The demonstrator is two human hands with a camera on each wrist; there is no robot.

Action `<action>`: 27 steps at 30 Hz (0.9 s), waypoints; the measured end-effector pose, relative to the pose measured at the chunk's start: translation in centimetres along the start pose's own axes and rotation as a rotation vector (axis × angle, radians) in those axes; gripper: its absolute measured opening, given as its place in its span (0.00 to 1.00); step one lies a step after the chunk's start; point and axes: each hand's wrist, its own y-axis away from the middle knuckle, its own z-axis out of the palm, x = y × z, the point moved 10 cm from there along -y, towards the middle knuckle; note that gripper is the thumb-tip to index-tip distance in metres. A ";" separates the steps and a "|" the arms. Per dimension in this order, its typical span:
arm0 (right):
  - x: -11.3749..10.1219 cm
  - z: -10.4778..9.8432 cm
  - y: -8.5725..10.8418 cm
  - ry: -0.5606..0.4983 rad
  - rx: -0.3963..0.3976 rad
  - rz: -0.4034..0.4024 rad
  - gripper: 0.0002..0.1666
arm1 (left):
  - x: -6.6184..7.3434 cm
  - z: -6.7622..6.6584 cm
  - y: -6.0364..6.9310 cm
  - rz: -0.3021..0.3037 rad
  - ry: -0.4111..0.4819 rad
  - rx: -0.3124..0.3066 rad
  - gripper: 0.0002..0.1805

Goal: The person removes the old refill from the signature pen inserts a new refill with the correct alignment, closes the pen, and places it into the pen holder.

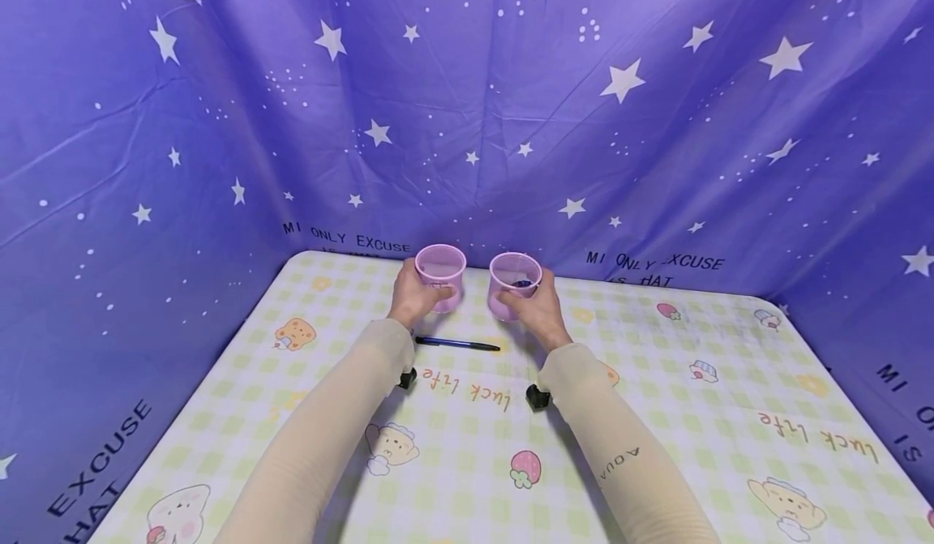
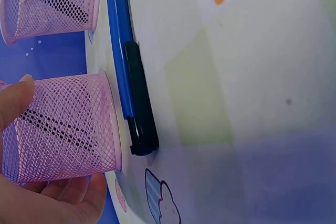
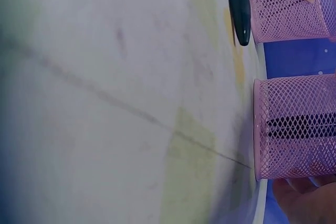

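Note:
Two pink mesh cups stand side by side near the table's back edge. My left hand (image 1: 414,293) grips the left cup (image 1: 441,262), its thumb across the near side; in the left wrist view the fingers curl round the mesh cup (image 2: 68,127). The right cup (image 1: 515,271) is held by my right hand (image 1: 540,309), thumb in front, and something dark shows inside its rim. In the right wrist view, fingers lie behind the mesh cup (image 3: 294,129). A blue pen (image 1: 457,344) with black ends lies on the table just in front of the cups.
A table (image 1: 467,430) with a green-checked, cartoon-printed cloth lies under everything. Behind and on both sides hangs a purple curtain (image 1: 481,106) with white stars, close behind the cups.

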 end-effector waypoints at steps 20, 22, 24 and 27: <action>0.5 -1.5 0.8 0.027 -0.050 0.053 0.58 | -0.6 -0.2 0.7 -0.021 -0.015 -0.071 0.50; 0.6 -1.6 0.9 0.049 -0.064 0.066 0.58 | -0.5 -0.2 0.8 -0.020 -0.013 -0.074 0.50; 0.7 -1.6 1.1 0.067 -0.075 0.074 0.58 | -0.4 -0.4 0.9 -0.019 -0.018 -0.074 0.50; 0.7 -1.6 1.4 0.071 -0.082 0.078 0.56 | -0.4 -0.5 1.3 -0.028 -0.031 -0.082 0.50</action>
